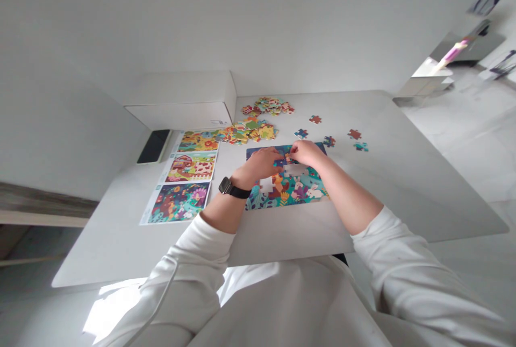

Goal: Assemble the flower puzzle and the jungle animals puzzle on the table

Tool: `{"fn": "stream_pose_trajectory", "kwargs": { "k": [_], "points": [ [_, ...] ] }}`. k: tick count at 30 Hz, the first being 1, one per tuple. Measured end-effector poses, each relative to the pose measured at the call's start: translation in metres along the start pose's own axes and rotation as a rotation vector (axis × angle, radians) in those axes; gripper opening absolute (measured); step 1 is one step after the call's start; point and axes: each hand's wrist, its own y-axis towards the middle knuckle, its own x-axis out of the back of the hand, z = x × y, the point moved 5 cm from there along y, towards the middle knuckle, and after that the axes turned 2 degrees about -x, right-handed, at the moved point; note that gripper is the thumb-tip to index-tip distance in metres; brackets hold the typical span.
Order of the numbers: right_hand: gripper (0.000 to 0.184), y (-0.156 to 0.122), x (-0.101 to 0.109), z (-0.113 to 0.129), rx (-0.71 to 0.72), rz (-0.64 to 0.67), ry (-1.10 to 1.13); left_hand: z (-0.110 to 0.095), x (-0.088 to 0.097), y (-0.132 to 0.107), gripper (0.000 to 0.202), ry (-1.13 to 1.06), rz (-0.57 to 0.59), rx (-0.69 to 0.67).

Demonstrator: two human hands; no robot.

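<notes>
A partly assembled jigsaw puzzle (304, 196) with rabbits and plants on a teal ground lies in front of me; gaps show the table at its middle and lower left. My left hand (266, 163), a black watch on its wrist, rests on the puzzle's upper left with its fingers stretched out flat. My right hand (303, 152) is over the upper middle, its fingers pinched on a puzzle piece (288, 158) at the edge of a gap. The piece is mostly hidden by the fingers.
Loose pieces (355, 134) lie beyond and right of the puzzle. Two piles of pieces (252, 130) sit at the back, before a white box (181, 113). On the left are a picture sheet (181, 196) with three scenes and a phone (153, 146). A wall stands behind the table.
</notes>
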Motion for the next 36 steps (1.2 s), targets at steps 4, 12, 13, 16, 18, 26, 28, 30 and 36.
{"fn": "stream_pose_trajectory", "kwargs": {
  "k": [4, 12, 13, 16, 18, 26, 28, 30, 36],
  "points": [
    [0.012, 0.0, 0.0, 0.001, 0.007, 0.002, -0.026, -0.001, -0.003, -0.001, 0.04, 0.148, 0.081, -0.006],
    [0.019, -0.001, -0.003, 0.004, 0.049, 0.007, -0.043, -0.003, -0.006, -0.002, 0.044, 0.255, 0.137, -0.014],
    [0.019, -0.001, -0.002, 0.004, 0.051, 0.003, -0.044, -0.003, -0.006, -0.002, 0.044, 0.256, 0.135, -0.014],
    [0.017, -0.003, -0.002, 0.005, 0.062, -0.01, -0.041, -0.003, -0.006, -0.003, 0.045, 0.257, 0.136, -0.014],
    [0.016, -0.003, -0.002, 0.006, 0.07, -0.015, -0.029, -0.004, -0.006, -0.003, 0.045, 0.256, 0.142, -0.011],
    [0.009, 0.003, -0.007, 0.0, 0.071, -0.027, 0.044, -0.006, -0.006, -0.003, 0.045, 0.253, 0.148, -0.007],
    [0.01, 0.005, -0.008, -0.001, 0.072, -0.031, 0.05, -0.006, -0.006, -0.003, 0.046, 0.254, 0.143, -0.006],
    [0.011, 0.006, -0.009, -0.002, 0.071, -0.034, 0.045, -0.006, -0.007, -0.003, 0.046, 0.256, 0.141, -0.007],
    [0.029, 0.005, -0.004, -0.009, -0.039, -0.079, -0.04, -0.009, -0.005, -0.005, 0.043, 0.25, 0.173, -0.011]
  ]
}}
